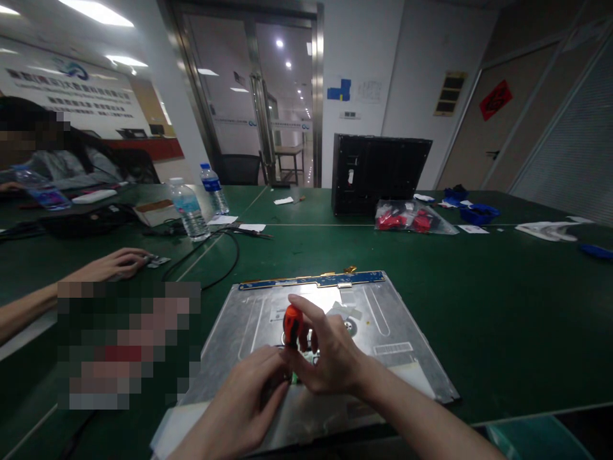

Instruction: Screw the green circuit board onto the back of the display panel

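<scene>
Slip of the orange-and-black driver (292, 322) is the main risk

The right hand (330, 348) pinches the driver's handle between thumb and fingers, the handle near upright, its tip hidden below the grip. The left hand (249, 383) sits just beside the grip, on the near left, its fingers gathered close to the tool; whether they pinch anything, I cannot tell. A small green board (294, 377) peeks out just under the grip, and the metal panel (402, 313) spreads beneath both hands.

As I judge it, the tip could skid if the driver leans or too little weight bears down on it, scratching the panel or jabbing the left fingers, which lie very near. Side force could also crack the green board. A small part freed here could roll off across the smooth panel. Should the panel shift, the blue circuit strip (354, 278) along its edge beyond the grip could be knocked.

Counted: one driver, one metal panel, one blue strip, and one green board as far as it shows. Well beyond the grip to the left are three bottles (189, 211); beyond it to the right, one black monitor (383, 172) and one clear bag (435, 220) of red pieces too bunched to count. Left of the grip, well apart, lies one co-worker's hand (115, 263).
</scene>
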### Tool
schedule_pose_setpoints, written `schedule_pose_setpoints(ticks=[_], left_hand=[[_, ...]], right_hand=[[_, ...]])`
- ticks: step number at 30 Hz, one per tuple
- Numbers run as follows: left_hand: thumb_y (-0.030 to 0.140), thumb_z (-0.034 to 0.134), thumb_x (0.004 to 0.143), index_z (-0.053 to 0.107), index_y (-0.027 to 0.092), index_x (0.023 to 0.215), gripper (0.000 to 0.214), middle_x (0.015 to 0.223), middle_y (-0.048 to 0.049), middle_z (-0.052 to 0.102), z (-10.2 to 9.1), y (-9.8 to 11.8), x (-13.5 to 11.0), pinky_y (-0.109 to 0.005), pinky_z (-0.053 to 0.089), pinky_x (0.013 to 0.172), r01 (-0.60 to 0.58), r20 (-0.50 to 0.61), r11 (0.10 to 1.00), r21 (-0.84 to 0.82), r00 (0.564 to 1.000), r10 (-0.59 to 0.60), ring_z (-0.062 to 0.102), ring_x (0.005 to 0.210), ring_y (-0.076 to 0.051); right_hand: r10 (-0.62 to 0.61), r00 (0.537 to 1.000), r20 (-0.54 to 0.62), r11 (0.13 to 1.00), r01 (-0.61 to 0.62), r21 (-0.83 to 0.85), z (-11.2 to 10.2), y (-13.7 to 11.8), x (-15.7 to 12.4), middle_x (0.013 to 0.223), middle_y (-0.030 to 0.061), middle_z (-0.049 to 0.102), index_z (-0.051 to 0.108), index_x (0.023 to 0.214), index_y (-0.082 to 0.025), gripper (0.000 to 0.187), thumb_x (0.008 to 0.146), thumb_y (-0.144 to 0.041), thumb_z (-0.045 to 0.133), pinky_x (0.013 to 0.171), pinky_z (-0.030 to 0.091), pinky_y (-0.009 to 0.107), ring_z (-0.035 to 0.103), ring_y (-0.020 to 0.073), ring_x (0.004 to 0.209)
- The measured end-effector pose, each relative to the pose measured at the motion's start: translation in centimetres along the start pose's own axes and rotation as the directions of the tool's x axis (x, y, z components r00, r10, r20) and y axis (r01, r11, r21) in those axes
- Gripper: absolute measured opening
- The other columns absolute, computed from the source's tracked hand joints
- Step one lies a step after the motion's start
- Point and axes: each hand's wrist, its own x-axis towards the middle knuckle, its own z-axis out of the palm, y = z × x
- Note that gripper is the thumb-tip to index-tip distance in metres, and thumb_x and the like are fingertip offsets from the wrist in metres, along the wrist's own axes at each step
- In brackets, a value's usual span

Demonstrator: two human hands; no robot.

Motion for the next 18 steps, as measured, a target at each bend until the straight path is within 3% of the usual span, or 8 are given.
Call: schedule_pose_setpoints(ticks=[18], left_hand=[[0.014, 0.046, 0.088, 0.057, 0.021, 0.090, 0.013, 0.087, -0.0040, 0.066, 0.01, 0.41, 0.07, -0.029, 0.050, 0.067, -0.023, -0.007, 1.000, 0.021, 1.000, 0.023, 0.063, 0.076, -0.020]], right_hand=[[-0.007, 1.000, -0.014, 0.999, 0.006, -0.043, 0.61, 0.46, -0.21, 0.076, -0.0011, 0.060, 0.018, 0.146, -0.019, 0.065, 0.094, -0.037, 0.052, 0.042, 0.039, 0.021, 0.050, 0.0102, 0.049]])
